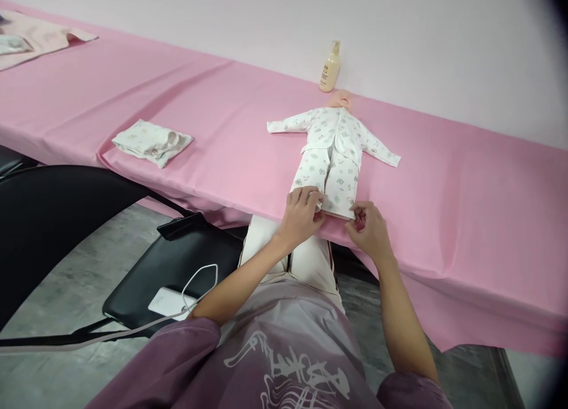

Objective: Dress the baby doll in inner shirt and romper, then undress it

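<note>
A baby doll point(342, 99) lies on its back on a pink-covered table, dressed in a white printed jacket point(326, 128) with its sleeves spread out. Below the jacket are matching printed pants point(341, 183), their legs pointing toward me. My left hand point(305, 212) is closed at the hem of the left pant leg, fingers bent over the cloth. At the outer corner of the other hem, my right hand point(369, 224) pinches the fabric between thumb and fingers. No feet of the doll show at the hems.
Behind the doll's head stands a cream pump bottle point(329, 70) by the wall. Folded printed cloth point(153, 141) lies left on the pink tablecloth point(231, 160). A black chair point(177, 273) holds a white power bank point(171, 302) with a cable. Another cloth point(48, 33) lies far left.
</note>
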`<state>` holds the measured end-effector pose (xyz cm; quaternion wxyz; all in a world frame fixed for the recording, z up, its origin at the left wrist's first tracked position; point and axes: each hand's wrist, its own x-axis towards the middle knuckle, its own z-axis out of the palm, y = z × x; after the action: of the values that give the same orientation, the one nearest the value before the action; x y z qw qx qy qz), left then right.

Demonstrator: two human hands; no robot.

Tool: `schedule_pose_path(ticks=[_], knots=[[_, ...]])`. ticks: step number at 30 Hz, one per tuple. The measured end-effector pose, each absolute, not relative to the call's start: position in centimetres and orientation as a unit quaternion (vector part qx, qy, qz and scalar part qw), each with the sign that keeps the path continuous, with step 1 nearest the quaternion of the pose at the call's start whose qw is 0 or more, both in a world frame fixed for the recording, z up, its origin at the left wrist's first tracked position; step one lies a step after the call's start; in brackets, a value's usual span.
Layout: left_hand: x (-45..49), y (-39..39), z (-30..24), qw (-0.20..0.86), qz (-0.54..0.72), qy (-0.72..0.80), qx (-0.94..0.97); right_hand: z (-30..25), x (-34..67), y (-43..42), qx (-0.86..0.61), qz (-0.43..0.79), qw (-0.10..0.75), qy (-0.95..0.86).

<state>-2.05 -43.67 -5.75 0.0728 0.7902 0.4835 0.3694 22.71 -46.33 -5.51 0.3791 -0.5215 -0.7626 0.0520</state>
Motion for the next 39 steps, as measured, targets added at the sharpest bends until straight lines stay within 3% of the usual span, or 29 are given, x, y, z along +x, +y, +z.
schedule_pose_path(ticks=[5, 23, 31, 39], knots=[[-3.0, -44.8, -6.6, 0.050, 0.390, 0.471, 0.790, -4.8, 22.5, -46.5, -0.483, 0.047, 0.337, -0.806], [-5.9, -47.8, -9.8, 0.038, 0.366, 0.400, 0.839, -4.8, 22.8, -46.5, -0.424, 0.074, 0.324, -0.842], [-6.1, -48.2, -11.4, 0.023, 0.335, 0.400, 0.853, -4.8, 22.4, -46.5, -0.490, 0.043, 0.380, -0.783], [-5.9, -48.2, -11.4, 0.010, 0.378, 0.386, 0.841, -4.6, 22.3, -45.7, -0.495, 0.078, 0.316, -0.806]])
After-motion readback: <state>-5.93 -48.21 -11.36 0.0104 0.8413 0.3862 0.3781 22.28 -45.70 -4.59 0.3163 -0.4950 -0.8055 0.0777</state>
